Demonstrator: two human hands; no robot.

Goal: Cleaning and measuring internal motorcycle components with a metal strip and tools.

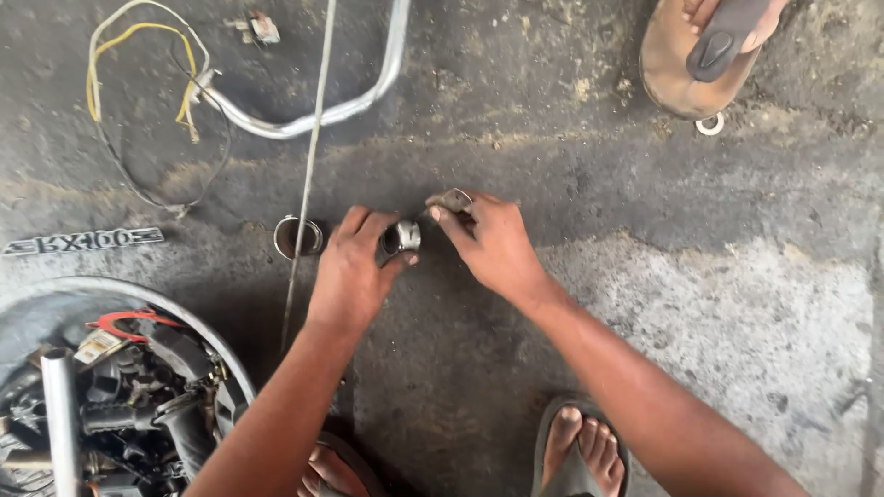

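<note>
Steel ring [402, 236], small and shiny, is sitting between both hands just above the concrete floor [737, 304]. It is looking rigid, fairly light and likely greasy, so gripping its outer rim suits best. Left hand [353, 267] is pinching it with narrow fingers [398, 262]. Right hand [493, 241] is arching over, fingertips [440, 213] clasping a dark metal piece [451, 198].

Grimy, oil-darkened concrete floor [479, 120] with a paler rough patch [737, 313] at right, under even daylight
</note>
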